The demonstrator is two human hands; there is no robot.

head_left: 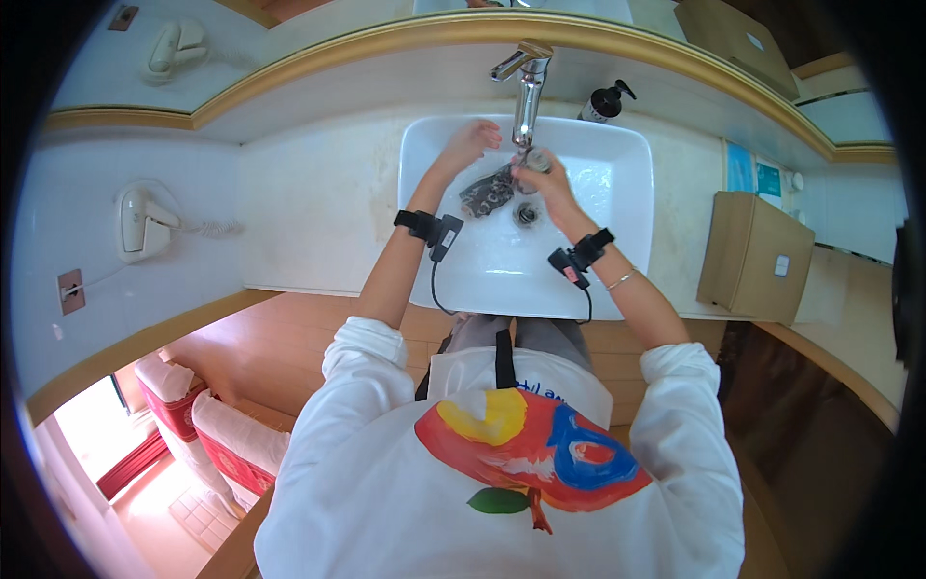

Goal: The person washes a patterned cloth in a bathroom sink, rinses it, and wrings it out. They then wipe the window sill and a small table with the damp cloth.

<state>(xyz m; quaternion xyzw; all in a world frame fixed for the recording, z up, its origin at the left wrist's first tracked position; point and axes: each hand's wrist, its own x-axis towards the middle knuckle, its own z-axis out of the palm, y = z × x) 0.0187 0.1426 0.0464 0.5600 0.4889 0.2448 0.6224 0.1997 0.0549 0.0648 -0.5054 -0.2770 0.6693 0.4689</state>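
Observation:
My right hand (551,189) grips a small round, clear-looking object (537,161) right below the spout of the chrome faucet (530,101). My left hand (472,145) is over the back left of the white sink (615,260), fingers apart and holding nothing. Between my hands lies a dark item with a pale pattern (488,192), resting in the basin. Its upper end comes close to the round object; whether the two touch is unclear. The metal drain (527,213) shows just below my right fingers.
A black pump bottle (603,103) stands behind the sink. To the right is a cardboard box (759,257) on the counter (318,217). A gold-framed mirror (376,54) runs along the back. A white hair dryer (141,221) hangs on the left wall.

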